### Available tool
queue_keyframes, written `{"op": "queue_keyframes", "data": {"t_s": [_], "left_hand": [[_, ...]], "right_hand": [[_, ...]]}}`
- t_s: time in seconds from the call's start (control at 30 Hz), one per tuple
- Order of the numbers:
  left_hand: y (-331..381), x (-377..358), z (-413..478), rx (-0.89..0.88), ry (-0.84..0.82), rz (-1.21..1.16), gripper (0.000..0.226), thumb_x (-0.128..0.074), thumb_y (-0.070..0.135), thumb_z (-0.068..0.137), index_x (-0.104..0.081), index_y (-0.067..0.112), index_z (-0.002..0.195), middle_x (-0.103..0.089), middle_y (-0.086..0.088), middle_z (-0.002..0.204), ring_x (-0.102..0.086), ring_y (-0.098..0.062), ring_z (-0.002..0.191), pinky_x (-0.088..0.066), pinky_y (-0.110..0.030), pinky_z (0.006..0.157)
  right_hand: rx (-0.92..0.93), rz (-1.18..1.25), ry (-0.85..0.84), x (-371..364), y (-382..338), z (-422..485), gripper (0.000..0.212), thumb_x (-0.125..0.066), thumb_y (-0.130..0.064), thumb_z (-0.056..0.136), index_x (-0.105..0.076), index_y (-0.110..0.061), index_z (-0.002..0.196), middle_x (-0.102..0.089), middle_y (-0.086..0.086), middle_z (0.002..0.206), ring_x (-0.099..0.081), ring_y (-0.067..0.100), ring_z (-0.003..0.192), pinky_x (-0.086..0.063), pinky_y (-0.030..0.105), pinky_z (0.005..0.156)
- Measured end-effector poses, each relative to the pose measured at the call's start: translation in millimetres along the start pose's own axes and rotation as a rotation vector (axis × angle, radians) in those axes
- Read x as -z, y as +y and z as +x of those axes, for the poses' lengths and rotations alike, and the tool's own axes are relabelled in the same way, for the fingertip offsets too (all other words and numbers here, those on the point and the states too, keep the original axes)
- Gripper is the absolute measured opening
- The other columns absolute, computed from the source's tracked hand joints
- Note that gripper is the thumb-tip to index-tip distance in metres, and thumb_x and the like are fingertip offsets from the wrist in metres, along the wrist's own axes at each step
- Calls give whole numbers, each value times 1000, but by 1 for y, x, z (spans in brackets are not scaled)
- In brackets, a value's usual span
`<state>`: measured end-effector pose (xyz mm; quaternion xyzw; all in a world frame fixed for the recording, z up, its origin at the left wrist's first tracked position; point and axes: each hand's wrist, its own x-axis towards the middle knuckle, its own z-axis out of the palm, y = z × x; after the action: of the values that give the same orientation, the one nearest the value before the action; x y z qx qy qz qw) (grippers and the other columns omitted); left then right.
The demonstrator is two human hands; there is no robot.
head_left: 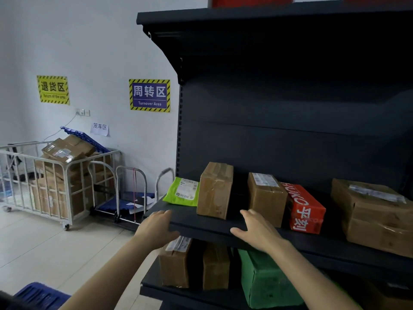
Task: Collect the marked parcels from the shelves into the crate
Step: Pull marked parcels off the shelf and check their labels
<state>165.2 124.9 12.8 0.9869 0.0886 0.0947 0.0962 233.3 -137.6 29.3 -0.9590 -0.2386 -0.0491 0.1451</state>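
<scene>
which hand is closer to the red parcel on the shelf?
Right. The right hand rests on the shelf edge just left of the red parcel, a brown box between them. The left hand is much farther left, below the green mailer.

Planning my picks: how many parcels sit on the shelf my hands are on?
5: green mailer, tall brown box, labelled brown box, red box, large brown box.
</scene>
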Motion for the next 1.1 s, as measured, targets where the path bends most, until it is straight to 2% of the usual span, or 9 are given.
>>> {"op": "queue_keyframes", "data": {"t_s": [0.27, 0.33, 0.43, 0.67, 0.77, 0.83, 0.93, 1.03, 1.1], "left_hand": [[17, -6, 44, 34, 57, -27, 53, -57, 39, 85, -45, 14, 130, -49, -3, 133, -45, -22, 124, -45, -36, 95], [22, -6, 55, 23, 81, -43, 58, -56, 37, 86, -40, 15, 136, -44, -2, 140, -44, -21, 127, -45, -36, 95], [30, -4, 73, -10, 137, -109, 64, -54, 36, 88, -30, 18, 144, -36, 0, 149, -42, -20, 131, -44, -34, 96], [47, -1, 118, -194, 260, -214, 67, -57, 26, 89, -24, 21, 147, -30, -1, 152, -36, -20, 135, -38, -31, 104], [48, -1, 135, -209, 248, -300, 70, -58, 23, 90, -20, 27, 148, -28, -5, 152, -40, -23, 132, -38, -31, 103], [52, -3, 143, -255, 234, -410, 63, -59, 19, 89, -31, 26, 145, -40, -5, 144, -48, -21, 121, -42, -28, 99], [56, -9, 146, -277, 295, -529, 49, -61, 11, 86, -50, 23, 133, -55, -4, 125, -56, -21, 109, -44, -26, 93], [51, -15, 144, -227, 300, -760, 43, -64, 6, 85, -55, 21, 125, -57, 1, 108, -61, -19, 97, -51, -25, 82], [45, -19, 141, -184, 287, -905, 40, -65, 5, 84, -55, 24, 118, -55, 11, 99, -61, -11, 88, -50, -17, 71]], "right_hand": [[-3, 98, 8, -14, 16, 45, 64, -43, -44, 95, -23, -11, 146, -31, 7, 151, -31, 22, 138, -32, 32, 107], [-15, 127, 1, -16, 20, 54, 63, -42, -42, 96, -23, -10, 146, -31, 8, 150, -32, 22, 137, -33, 32, 107], [-35, 175, 4, -20, 22, 66, 59, -42, -39, 96, -25, -9, 145, -34, 9, 148, -38, 22, 133, -36, 32, 105], [-91, 274, 54, -24, 13, 93, 57, -40, -38, 98, -26, -10, 145, -35, 8, 146, -38, 21, 132, -36, 30, 105], [-124, 286, 123, -25, 6, 103, 49, -42, -37, 97, -38, -9, 137, -46, 8, 136, -47, 21, 123, -41, 29, 99], [-142, 294, 177, -27, 1, 107, 36, -43, -35, 97, -49, -11, 123, -54, 6, 124, -54, 19, 113, -46, 29, 93], [-161, 236, 284, -28, -7, 109, 26, -40, -31, 98, -55, -12, 107, -59, 5, 112, -58, 16, 100, -48, 27, 84], [-100, 148, 414, -21, -13, 109, 27, -37, -31, 99, -55, -15, 111, -58, 2, 109, -58, 13, 97, -45, 20, 77], [-23, 127, 483, -14, -19, 110, 27, -37, -27, 99, -55, -15, 114, -58, 2, 111, -57, 14, 100, -44, 21, 80]]}}
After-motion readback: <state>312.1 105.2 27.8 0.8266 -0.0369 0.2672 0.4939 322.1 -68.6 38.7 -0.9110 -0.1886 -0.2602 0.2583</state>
